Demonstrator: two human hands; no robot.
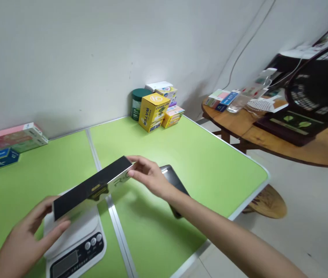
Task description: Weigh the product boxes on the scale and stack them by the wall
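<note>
A long black-and-white box (91,188) is held up, tilted, between my two hands. My left hand (33,231) grips its near left end, thumb in front and fingers behind. The far right end is pinched by my right hand (148,173). Below the box, partly covered by it, sits a white digital kitchen scale (79,243) with a dark display and round buttons. A dark, flat, phone-like object (177,183) lies on the table behind my right wrist, which hides part of it.
On the green folding table (210,166), a yellow box (153,112), a green-lidded jar (136,104) and other cartons stand by the wall. Toothpaste-like boxes (16,139) lie at the left. A wooden table (239,125) at right holds boxes, a bottle and a dark chair-like object.
</note>
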